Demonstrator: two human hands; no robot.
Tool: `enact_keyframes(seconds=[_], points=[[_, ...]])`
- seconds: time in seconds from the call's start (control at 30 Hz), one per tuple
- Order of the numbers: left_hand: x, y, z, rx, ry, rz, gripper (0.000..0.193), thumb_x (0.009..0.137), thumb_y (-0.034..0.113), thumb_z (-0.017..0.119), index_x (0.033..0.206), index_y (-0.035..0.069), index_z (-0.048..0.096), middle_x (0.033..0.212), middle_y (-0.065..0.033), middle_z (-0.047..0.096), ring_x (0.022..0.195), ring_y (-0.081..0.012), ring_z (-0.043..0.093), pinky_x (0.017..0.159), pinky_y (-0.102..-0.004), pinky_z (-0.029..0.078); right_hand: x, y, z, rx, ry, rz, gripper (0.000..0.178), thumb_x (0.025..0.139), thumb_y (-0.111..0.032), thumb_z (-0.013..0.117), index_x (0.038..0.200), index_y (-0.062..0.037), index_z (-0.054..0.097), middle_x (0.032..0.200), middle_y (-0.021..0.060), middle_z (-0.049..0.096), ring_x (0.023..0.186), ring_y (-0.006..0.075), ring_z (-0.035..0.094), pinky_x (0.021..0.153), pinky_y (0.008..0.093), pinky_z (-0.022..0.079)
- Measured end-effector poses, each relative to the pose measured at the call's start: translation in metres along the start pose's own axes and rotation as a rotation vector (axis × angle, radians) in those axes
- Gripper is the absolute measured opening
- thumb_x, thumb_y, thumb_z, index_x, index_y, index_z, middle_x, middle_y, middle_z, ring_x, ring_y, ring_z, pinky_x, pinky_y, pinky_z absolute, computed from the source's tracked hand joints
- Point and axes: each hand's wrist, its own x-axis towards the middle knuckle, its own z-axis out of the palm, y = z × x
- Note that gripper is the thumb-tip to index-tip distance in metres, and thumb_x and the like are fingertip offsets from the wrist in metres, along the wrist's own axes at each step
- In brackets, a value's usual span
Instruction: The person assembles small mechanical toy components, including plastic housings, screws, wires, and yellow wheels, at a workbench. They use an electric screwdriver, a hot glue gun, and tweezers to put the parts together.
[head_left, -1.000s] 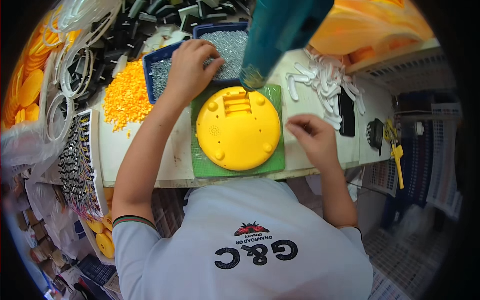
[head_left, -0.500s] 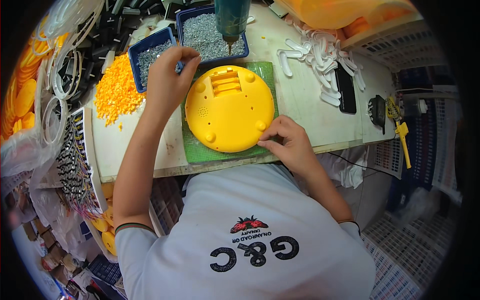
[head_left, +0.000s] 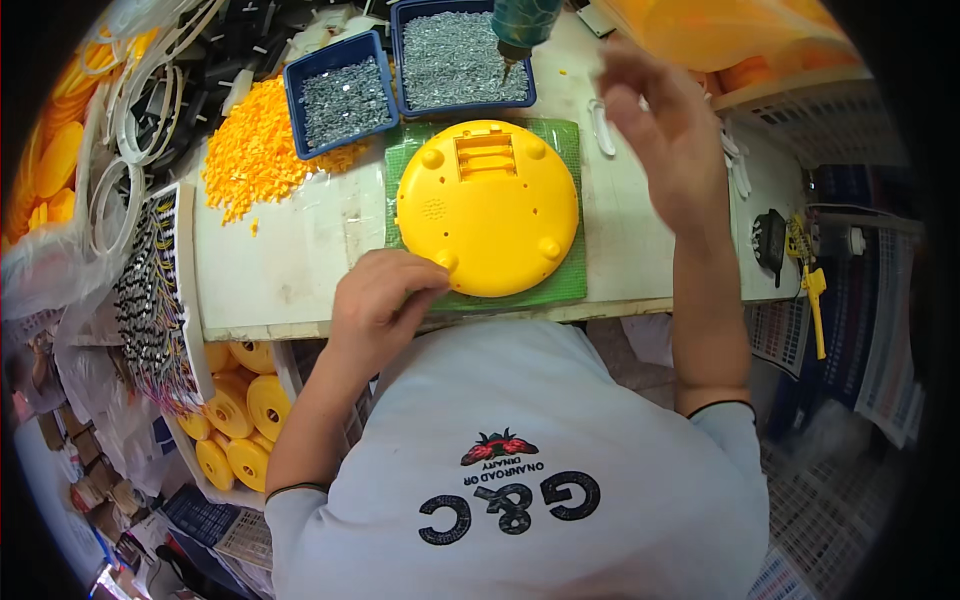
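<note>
A round yellow plastic housing (head_left: 488,220) lies on a green mat (head_left: 568,270), its open battery compartment facing up at the far side. At the housing's near left edge is my left hand (head_left: 378,305), thumb and fingertips closed together. Anything between those fingertips is too small to make out. My right hand (head_left: 665,140) is lifted over the right side of the table, its fingers smeared by motion. Above the larger blue tray (head_left: 398,60) hangs an electric screwdriver (head_left: 522,30), bit pointing down, with neither hand on it.
Both the larger tray and a smaller blue tray (head_left: 292,95) hold small silvery screws. Small orange parts (head_left: 250,150) are heaped at the left. White curved pieces (head_left: 602,128) lie partly behind my right arm. A wire-filled rack (head_left: 190,290) stands by the left table edge.
My left hand has come from the screw trays down to the housing's near left edge. My right hand has left the near right edge and risen to the far right.
</note>
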Motion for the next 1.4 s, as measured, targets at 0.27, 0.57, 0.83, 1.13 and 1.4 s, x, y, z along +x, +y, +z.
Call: enact_keyframes(seconds=[0.27, 0.57, 0.83, 1.13, 1.4], points=[[-0.008, -0.012, 0.021, 0.075, 0.029, 0.072, 0.022, 0.072, 0.006, 0.088, 0.088, 0.01, 0.074, 0.122, -0.0069, 0.069, 0.12, -0.0338, 0.06, 0.102, -0.0464, 0.048, 0.08, -0.028, 0.042, 0.87, -0.243, -0.215, 0.074, 0.11, -0.064, 0.033, 0.147, -0.0016, 0.048, 0.127, 0.0196, 0.068, 0.102, 0.0282, 0.073, 0.096, 0.0424, 0.057], [0.004, -0.011, 0.007, 0.053, -0.055, 0.097, 0.027, 0.075, 0.01, 0.087, 0.098, 0.01, 0.072, 0.121, -0.0075, 0.069, 0.12, -0.0332, 0.06, 0.102, -0.0456, 0.047, 0.022, -0.026, 0.028, 0.892, -0.335, 0.136, 0.1, 0.099, -0.081, 0.033, 0.144, 0.0075, 0.047, 0.118, 0.0231, 0.068, 0.109, 0.0299, 0.065, 0.103, 0.0436, 0.049], [0.072, -0.033, 0.009, 0.249, 0.123, -0.043, 0.04, 0.091, 0.022, 0.078, 0.122, 0.002, 0.065, 0.127, -0.0182, 0.067, 0.12, -0.0397, 0.062, 0.105, -0.047, 0.048, -0.016, 0.018, 0.047, 0.978, 0.051, -0.104, 0.103, 0.098, -0.08, 0.024, 0.125, 0.0132, 0.057, 0.105, 0.0206, 0.068, 0.075, 0.0283, 0.068, 0.074, 0.038, 0.056], [0.098, -0.043, 0.043, 0.365, 0.011, -0.082, 0.068, 0.087, 0.048, 0.079, 0.13, -0.001, 0.062, 0.119, -0.0164, 0.067, 0.111, -0.0341, 0.064, 0.097, -0.0434, 0.053, -0.022, 0.036, 0.077, 0.859, 0.067, -0.03, 0.101, 0.09, -0.087, 0.027, 0.114, 0.0056, 0.061, 0.076, 0.0145, 0.062, 0.067, 0.0252, 0.06, 0.069, 0.0378, 0.052], [0.096, -0.043, 0.042, 0.356, -0.012, -0.093, 0.068, 0.085, 0.047, 0.081, 0.131, 0.0, 0.062, 0.117, -0.0163, 0.067, 0.11, -0.0333, 0.063, 0.096, -0.0437, 0.053, -0.024, 0.043, 0.075, 0.87, -0.029, -0.033, 0.1, 0.087, -0.082, 0.031, 0.113, 0.0097, 0.06, 0.092, 0.0147, 0.064, 0.072, 0.0235, 0.064, 0.069, 0.0338, 0.052]])
